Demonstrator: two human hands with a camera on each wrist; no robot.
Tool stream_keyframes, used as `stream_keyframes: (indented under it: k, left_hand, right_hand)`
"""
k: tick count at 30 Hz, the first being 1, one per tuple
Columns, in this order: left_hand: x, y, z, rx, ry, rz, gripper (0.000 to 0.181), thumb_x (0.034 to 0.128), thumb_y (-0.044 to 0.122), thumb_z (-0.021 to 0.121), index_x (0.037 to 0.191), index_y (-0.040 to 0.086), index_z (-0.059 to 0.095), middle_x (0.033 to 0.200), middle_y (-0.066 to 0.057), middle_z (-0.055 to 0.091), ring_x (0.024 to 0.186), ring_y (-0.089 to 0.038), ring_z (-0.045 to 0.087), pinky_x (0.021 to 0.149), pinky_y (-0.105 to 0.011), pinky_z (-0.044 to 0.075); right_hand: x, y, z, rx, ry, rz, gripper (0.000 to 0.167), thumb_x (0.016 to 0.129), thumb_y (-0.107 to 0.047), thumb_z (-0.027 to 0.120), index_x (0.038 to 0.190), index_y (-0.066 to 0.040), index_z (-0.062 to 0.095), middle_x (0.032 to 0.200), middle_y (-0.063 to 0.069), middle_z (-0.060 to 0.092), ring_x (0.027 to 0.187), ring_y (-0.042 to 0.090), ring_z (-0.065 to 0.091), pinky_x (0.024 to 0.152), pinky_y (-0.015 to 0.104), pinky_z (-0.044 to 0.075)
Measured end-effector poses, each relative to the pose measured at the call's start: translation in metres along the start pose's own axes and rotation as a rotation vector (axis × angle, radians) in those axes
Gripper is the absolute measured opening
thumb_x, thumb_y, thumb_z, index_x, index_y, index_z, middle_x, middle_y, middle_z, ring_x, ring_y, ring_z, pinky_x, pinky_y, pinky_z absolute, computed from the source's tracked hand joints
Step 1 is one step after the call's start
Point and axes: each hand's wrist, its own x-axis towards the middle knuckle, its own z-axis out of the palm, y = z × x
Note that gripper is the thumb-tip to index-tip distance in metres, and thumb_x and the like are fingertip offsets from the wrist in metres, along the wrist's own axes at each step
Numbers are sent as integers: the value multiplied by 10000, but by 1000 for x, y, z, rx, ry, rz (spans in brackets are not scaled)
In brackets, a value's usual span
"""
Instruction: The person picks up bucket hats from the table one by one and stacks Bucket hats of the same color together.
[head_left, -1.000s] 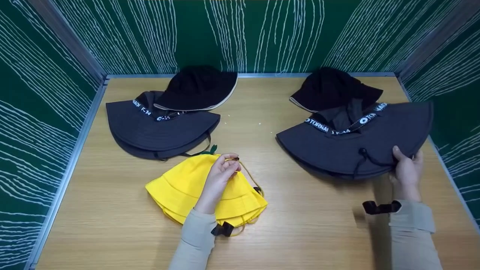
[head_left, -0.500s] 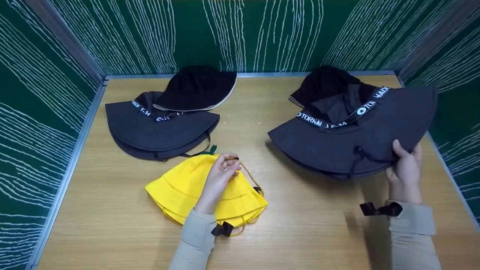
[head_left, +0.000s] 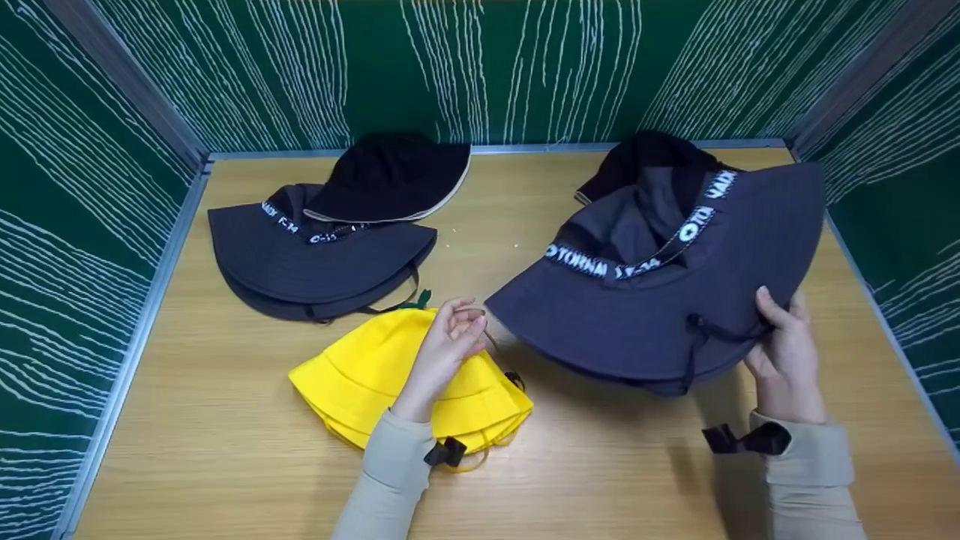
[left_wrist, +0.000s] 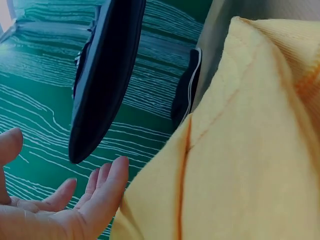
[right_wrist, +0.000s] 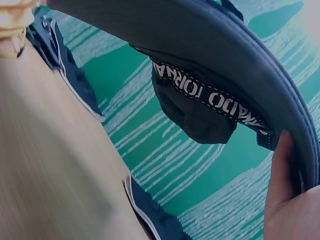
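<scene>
My right hand (head_left: 787, 356) grips the brim of a dark grey wide-brimmed bucket hat (head_left: 600, 322), thumb on the near face. The hat hangs tilted above the table, its white-lettered band (right_wrist: 215, 97) showing in the right wrist view. A black cord dangles from the brim. My left hand (head_left: 446, 352) hovers over a yellow bucket hat (head_left: 352, 375) with a green sprout on top. In the left wrist view the left hand's fingers (left_wrist: 107, 195) are loosely bent, with a gap to the thumb and nothing between them. The grey hat's left brim tip is near these fingers.
At the back left, a black hat (head_left: 390, 176) with pale edging overlaps another dark grey hat (head_left: 322, 262) on the wooden table (head_left: 225, 465). A second black hat (head_left: 645, 161) at the back right is partly hidden by the held hat. Green walls (head_left: 405, 75) enclose three sides.
My right hand has lifted the grey hat and carried it left and nearer, toward the left hand. The left hand has loosened its fingertips slightly near the yellow hat's cord.
</scene>
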Motion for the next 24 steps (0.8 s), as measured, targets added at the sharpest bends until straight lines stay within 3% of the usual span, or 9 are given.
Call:
stream_keyframes:
  k: [4, 9, 14, 18, 24]
  left_hand:
    - [1, 3, 1, 47, -12, -15, 561, 954, 225, 565, 1406, 26, 298, 1317, -203, 458, 1154, -278, 490, 1014, -418, 431]
    - [1, 6, 1, 201, -32, -8, 497, 926, 233, 611, 1351, 40, 440, 1289, -151, 537, 1173, -266, 496, 1043, -393, 384]
    - [-1, 6, 4, 314, -71, -19, 395, 882, 225, 674, 1217, 40, 577, 1093, -109, 648, 942, -183, 605, 887, -313, 501]
    - [-5, 7, 7, 302, -60, 27, 305, 877, 142, 672, 1142, 3, 614, 996, -133, 690, 819, -173, 658, 782, -290, 545]
    - [-15, 18, 11, 310, -20, 137, 258, 874, 79, 665, 1120, 5, 644, 1033, -133, 692, 894, -199, 654, 835, -301, 537]
  right_hand:
    - [-6, 8, 7, -22, -78, 12, 305, 956, 124, 319, 1189, 41, 497, 1052, 211, 603, 880, 332, 659, 733, 377, 567]
    - [-13, 14, 12, -53, -118, 70, 343, 958, 115, 330, 1209, -8, 529, 1096, 175, 603, 902, 312, 663, 743, 372, 568]
    - [-16, 17, 16, -95, -155, 87, 338, 952, 126, 333, 1207, -8, 511, 1100, 168, 601, 897, 302, 665, 736, 371, 570]
    - [-15, 18, 16, -117, -203, 82, 372, 944, 151, 320, 1232, -1, 500, 1120, 172, 601, 923, 298, 662, 757, 366, 567]
    - [-13, 17, 7, -210, -218, 79, 397, 935, 172, 310, 1241, -3, 494, 1142, 155, 611, 960, 265, 654, 789, 331, 557]
